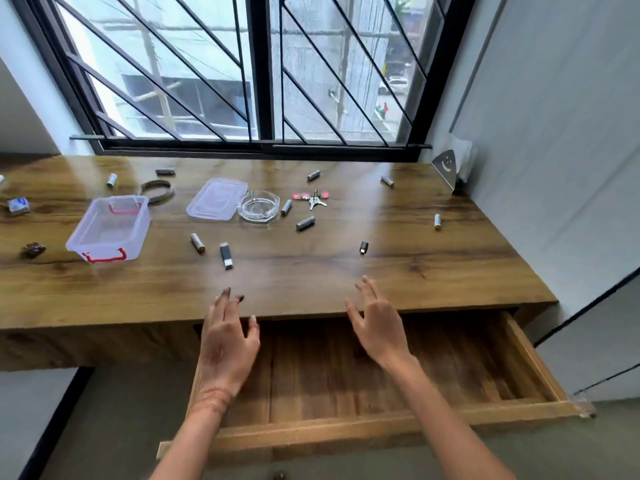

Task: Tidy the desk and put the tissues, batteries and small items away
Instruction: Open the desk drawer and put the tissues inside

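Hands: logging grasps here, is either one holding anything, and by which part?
Nothing is held. The left hand and right hand hover open over the drawer.

batteries: nine loose on the desk, e.g. (pixel 111 179), (pixel 197 243), (pixel 437 222)
USB sticks: two, (pixel 225 255) and (pixel 363 247)
plastic box (pixel 110 229): one
box lid (pixel 217 198): one
glass ashtray (pixel 258 206): one
key bunch (pixel 313 199): one
tissue packs: one (pixel 18 205)
bangles: one (pixel 156 190)
open drawers: one (pixel 533 362)
hands: two, (pixel 227 337) and (pixel 379 325)
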